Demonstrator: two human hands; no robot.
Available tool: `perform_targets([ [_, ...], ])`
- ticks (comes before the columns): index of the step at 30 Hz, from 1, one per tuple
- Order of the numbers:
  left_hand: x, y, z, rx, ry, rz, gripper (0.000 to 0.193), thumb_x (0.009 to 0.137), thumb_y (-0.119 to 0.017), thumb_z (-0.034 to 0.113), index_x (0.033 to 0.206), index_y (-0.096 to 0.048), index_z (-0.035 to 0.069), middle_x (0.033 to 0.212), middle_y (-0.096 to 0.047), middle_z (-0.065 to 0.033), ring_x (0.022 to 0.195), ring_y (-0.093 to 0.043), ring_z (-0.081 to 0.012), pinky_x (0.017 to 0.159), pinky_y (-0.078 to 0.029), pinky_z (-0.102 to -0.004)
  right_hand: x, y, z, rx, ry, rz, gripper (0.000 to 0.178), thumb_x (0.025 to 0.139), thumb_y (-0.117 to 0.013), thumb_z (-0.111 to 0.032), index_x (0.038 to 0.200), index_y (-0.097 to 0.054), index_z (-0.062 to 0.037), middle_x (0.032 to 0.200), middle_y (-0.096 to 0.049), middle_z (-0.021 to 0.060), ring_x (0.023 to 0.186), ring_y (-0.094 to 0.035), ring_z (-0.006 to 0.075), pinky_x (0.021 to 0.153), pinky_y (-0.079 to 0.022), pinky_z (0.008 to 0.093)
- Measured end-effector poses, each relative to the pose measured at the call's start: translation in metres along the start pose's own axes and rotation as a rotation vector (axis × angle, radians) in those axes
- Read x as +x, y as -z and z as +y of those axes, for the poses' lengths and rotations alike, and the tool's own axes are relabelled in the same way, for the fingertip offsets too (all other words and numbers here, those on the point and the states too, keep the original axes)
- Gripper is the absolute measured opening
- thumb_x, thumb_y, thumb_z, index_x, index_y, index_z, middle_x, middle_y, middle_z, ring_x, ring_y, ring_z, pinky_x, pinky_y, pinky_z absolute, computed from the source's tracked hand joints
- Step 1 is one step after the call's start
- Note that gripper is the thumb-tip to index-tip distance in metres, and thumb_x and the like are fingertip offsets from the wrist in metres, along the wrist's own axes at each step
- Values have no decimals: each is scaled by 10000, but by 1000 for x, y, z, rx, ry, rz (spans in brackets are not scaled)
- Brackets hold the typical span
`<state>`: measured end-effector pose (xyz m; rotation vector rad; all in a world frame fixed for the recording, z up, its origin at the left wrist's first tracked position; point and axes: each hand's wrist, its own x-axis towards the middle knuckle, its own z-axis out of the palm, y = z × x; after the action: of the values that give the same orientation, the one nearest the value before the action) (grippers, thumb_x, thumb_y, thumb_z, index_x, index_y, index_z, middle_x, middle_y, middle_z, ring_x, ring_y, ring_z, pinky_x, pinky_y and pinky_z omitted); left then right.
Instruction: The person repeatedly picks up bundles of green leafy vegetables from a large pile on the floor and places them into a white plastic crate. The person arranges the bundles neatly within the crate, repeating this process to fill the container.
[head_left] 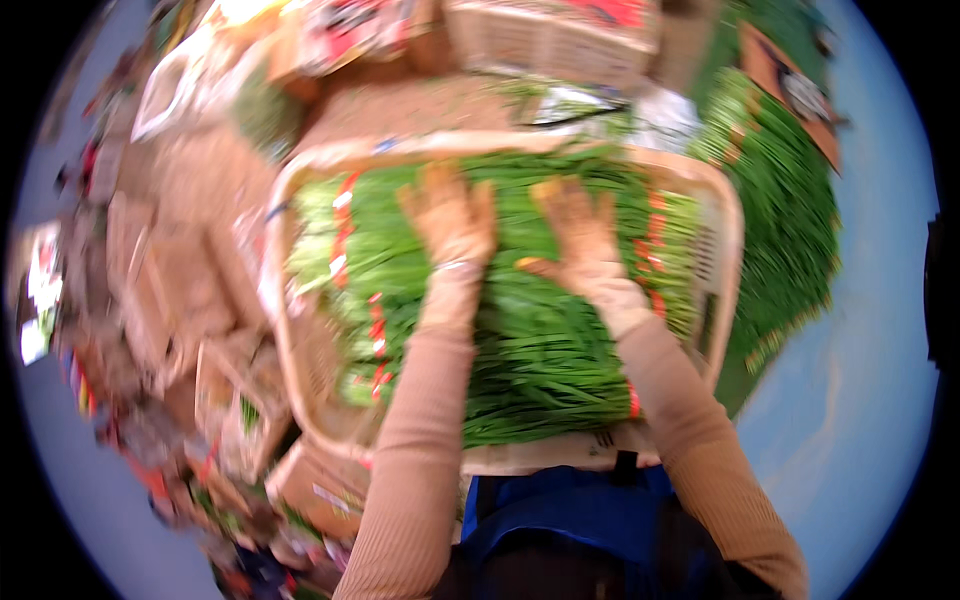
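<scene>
Nearest my camera, at the bottom centre, I see a dark blue cloth garment (565, 515) and two tan ribbed-knit sleeves (410, 450) reaching up the frame. Beyond it, mid-frame, sits a pale, peach-toned plastic crate with rounded corners (735, 240), filled with long, flat-leaved green vegetable bundles (520, 310). Their leaves run sideways, glossy and deep green, darker toward the lower edge; the pale whitish-green stem ends face the crate's left and right sides, wrapped in orange-red bands (377, 330). My left hand (447, 215) and right hand (580, 235) both lie spread on the upper rows, fingers extended, gripping nothing; motion blur softens them. Farther off, at the upper right, a heap of similar green bundles (790, 240) lies outside the crate; at top centre stands a cream-coloured box (550, 45).
</scene>
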<state>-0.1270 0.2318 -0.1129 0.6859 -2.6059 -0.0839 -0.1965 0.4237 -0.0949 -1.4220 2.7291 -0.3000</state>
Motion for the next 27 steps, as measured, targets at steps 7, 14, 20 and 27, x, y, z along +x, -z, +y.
perform_targets([
  [7, 7, 10, 4, 92, -6, -68, 448, 975, -489, 335, 1276, -568, 14, 1340, -539, -192, 1280, -468, -337, 1105, -218, -576, -80, 16, 53, -99, -255, -313, 933, 922, -347, -670, 1526, -125, 5, 1584, -192, 185, 1478, -117, 348, 1176, -36, 553],
  [14, -27, 9, 101, -68, -241, -100, 406, 994, -462, 265, 1350, -521, 78, 1384, -516, -160, 1329, -432, -322, 1122, -234, -509, -189, 79, 70, 197, -323, -279, 667, 988, -399, -459, 1458, -327, 7, 1487, -380, 191, 1371, -361, 312, 1154, -270, 405],
  [20, -56, -6, 173, -5, -293, -109, 448, 1036, -388, 316, 1429, -447, 109, 1443, -480, -108, 1381, -381, -297, 1154, -184, -493, -280, 122, 134, 685, -306, 18, 598, 957, -525, -365, 1416, -402, -2, 1404, -472, 202, 1264, -487, 343, 1061, -405, 411],
  [27, -101, 19, 320, -850, 79, -342, 452, 1045, -423, 329, 1344, -518, 3, 1280, -589, -206, 1188, -559, -253, 947, -479, -336, -437, 116, 287, 785, -608, 143, 499, 932, -599, -328, 1328, -523, -35, 1266, -585, 227, 1122, -594, 384, 969, -487, 422],
])
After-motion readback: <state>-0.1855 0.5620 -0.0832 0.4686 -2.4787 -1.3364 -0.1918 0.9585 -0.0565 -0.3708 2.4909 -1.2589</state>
